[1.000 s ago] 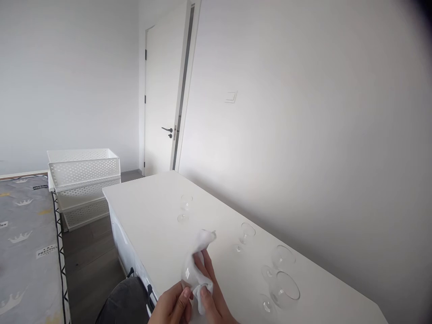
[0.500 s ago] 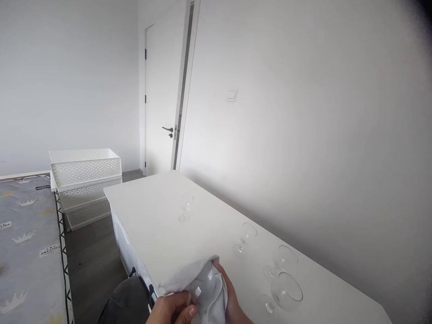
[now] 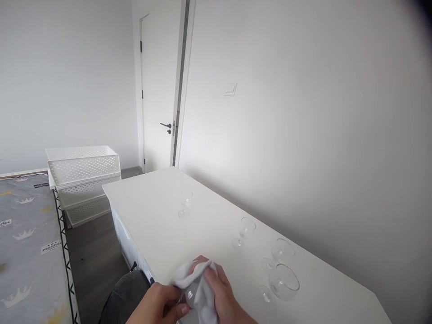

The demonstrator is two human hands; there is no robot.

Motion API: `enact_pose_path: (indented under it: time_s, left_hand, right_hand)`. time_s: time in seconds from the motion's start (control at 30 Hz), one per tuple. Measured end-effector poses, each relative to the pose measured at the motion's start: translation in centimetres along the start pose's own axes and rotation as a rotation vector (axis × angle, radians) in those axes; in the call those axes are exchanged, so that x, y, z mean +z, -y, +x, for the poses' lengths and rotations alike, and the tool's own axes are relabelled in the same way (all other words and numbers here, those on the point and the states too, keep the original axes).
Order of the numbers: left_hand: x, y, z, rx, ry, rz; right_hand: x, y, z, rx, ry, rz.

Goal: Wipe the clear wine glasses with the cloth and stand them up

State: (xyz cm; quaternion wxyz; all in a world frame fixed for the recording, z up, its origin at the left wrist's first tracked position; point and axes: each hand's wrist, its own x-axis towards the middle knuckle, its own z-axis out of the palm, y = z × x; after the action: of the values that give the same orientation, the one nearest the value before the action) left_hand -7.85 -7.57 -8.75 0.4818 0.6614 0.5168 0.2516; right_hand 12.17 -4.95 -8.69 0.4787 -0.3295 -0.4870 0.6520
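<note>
Near the bottom centre, my left hand (image 3: 162, 302) pinches a clear stemmed glass (image 3: 191, 294) at its stem end, partly hidden by the fingers. My right hand (image 3: 219, 288) grips a pale grey cloth (image 3: 205, 294), which is bunched around the glass bowl. Both hands are above the near part of the white table (image 3: 209, 229). To their right stand a large stemmed glass (image 3: 283, 282) and another stemmed glass (image 3: 282, 250) just behind it. Farther back are a smaller stemmed glass (image 3: 247, 227) and one more small glass (image 3: 186, 198).
White perforated baskets (image 3: 84, 171) are stacked beyond the table's far left corner. A patterned mattress (image 3: 29, 252) lies at the left, with dark floor (image 3: 92, 247) between. The wall (image 3: 303, 135) runs along the table's right side. A white door (image 3: 160, 90) stands behind. A dark-clothed knee (image 3: 124, 297) shows below.
My right hand has closed over the cloth and folded it around the glass bowl, where the cloth was spread open before. The view has shifted slightly.
</note>
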Motion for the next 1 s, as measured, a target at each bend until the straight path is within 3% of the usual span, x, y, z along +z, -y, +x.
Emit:
enact_pose_path:
  time_s: [0.07,0.13,0.2,0.27,0.4,0.5,0.6,0.73,0.8,1.0]
  left_hand:
    - [0.1,-0.2,0.2,0.007,0.036,-0.262]
    - [0.9,-0.2,0.8,0.013,0.041,-0.475]
    - [2.1,-0.4,1.4,0.007,-0.035,-0.589]
    - [3.2,-0.5,1.9,-0.016,-0.171,-0.646]
    - [4.0,-0.7,2.3,-0.093,-0.423,-0.651]
    - [3.7,-1.0,2.4,-0.129,-0.511,-0.598]
    - [3.1,-1.6,2.7,-0.007,-0.576,-0.515]
    - [1.8,-2.7,2.7,0.120,-0.651,-0.461]
    - [0.9,-3.1,2.5,0.147,-0.641,-0.417]
    - [-1.8,-3.5,2.4,0.110,-0.357,-0.269]
  right_hand:
    - [0.6,-0.1,0.1,0.103,-0.040,0.172]
    - [1.0,-0.6,0.3,0.164,0.031,0.284]
    - [1.2,-1.3,0.5,0.177,0.087,0.356]
    - [1.2,-2.1,0.6,0.137,0.060,0.377]
    - [1.2,-2.5,0.2,-0.013,-0.015,0.158]
    - [1.0,-1.9,0.2,-0.072,0.076,-0.020]
    - [0.8,-1.6,0.7,-0.091,0.129,-0.006]
    - [0.6,-2.1,1.6,-0.041,0.016,0.020]
    - [0.5,-2.4,1.8,0.006,-0.008,0.049]
    - [0.9,-2.5,1.7,0.049,0.070,0.202]
